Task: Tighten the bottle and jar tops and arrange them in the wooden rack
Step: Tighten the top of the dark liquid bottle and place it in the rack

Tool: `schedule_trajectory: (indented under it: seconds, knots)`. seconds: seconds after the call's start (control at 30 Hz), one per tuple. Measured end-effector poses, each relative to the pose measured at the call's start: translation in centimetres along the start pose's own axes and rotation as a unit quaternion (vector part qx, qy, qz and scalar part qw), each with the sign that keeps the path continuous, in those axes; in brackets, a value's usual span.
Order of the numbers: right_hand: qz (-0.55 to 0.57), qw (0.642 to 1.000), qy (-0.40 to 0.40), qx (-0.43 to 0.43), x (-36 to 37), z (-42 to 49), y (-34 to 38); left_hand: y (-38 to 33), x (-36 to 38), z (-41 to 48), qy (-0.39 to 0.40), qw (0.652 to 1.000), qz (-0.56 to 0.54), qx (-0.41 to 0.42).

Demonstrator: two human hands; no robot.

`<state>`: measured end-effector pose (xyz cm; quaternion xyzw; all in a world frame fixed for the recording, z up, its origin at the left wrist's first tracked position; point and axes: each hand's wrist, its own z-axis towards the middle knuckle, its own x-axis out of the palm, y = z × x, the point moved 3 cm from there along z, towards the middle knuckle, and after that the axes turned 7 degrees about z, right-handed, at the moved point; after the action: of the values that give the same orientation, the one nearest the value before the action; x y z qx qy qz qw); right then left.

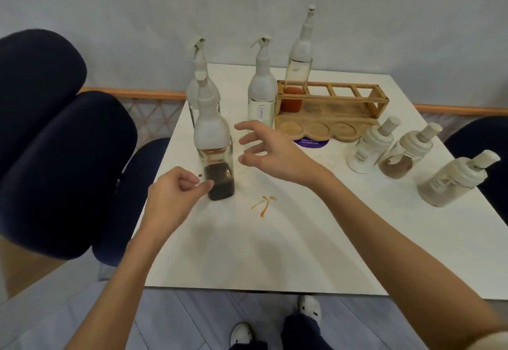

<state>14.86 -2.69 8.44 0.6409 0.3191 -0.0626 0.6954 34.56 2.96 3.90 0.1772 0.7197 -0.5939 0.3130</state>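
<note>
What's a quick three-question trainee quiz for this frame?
1. True or false: the wooden rack holds two bottles.
2. How many jars stand on the table to the right of the rack? A) one B) three C) five
3. Fill in: the front bottle, beside the left hand, holds ___ liquid (dark/clear).
Key: 1. False, only the orange-liquid bottle is in it. 2. B. 3. Dark.
</note>
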Motion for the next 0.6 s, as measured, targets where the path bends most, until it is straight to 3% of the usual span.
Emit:
schedule_trajectory:
  seconds: [0.23, 0.37, 0.47, 0.6]
  knots:
    - [0.034, 0.999, -0.003, -0.01, 1.6, 0.4, 0.8, -0.2, 3.0, 3.2, 0.07, 0.99, -0.085, 0.087]
    - [0.051, 0.998, -0.026, -0.03, 2.2, 0.4, 1.7, -0.9, 4.6, 4.2, 0.035, 0.981, -0.164, 0.095]
    - [0.056, 0.996, -0.059, -0.035, 2.2, 0.4, 2.2, -1.8, 5.1, 3.7, -0.015, 0.983, -0.151, 0.102]
    - [0.01, 0.99, -0.13, -0.055, 1.0, -0.2, 3.2, -4.2, 5.6, 2.0, 0.006, 0.985, -0.125, 0.121]
